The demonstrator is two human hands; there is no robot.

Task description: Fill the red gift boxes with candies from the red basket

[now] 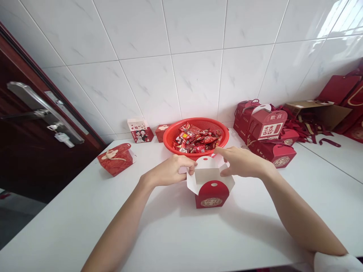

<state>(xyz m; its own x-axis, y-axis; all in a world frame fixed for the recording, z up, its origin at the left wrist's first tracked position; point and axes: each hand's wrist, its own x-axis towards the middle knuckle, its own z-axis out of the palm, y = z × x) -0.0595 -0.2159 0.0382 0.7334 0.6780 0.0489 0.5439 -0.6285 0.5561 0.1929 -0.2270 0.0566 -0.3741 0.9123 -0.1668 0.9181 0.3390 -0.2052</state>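
Note:
A small red gift box (212, 198) with a white inside stands upright on the table, its top flaps spread apart. At its left flap, my left hand (174, 170) is closed, the index finger curled over the flap edge and the thumb low beside it. Over the right side, my right hand (241, 160) has thumb and index finger apart. Its thumb touches the inside of the right flap; its other fingers are mostly hidden. Directly behind the box is a red plastic basket (166, 140) of red-wrapped candies (195, 138).
Left of the basket are a tied red box (115, 160), an upright printed box (139, 131) and a small red box (161, 132). Stacked red boxes (268, 126) stand at the right, with ribbons (299, 122) and an open cardboard box (334, 113) beyond. A tiled wall (195, 83) bounds the white table (176, 234).

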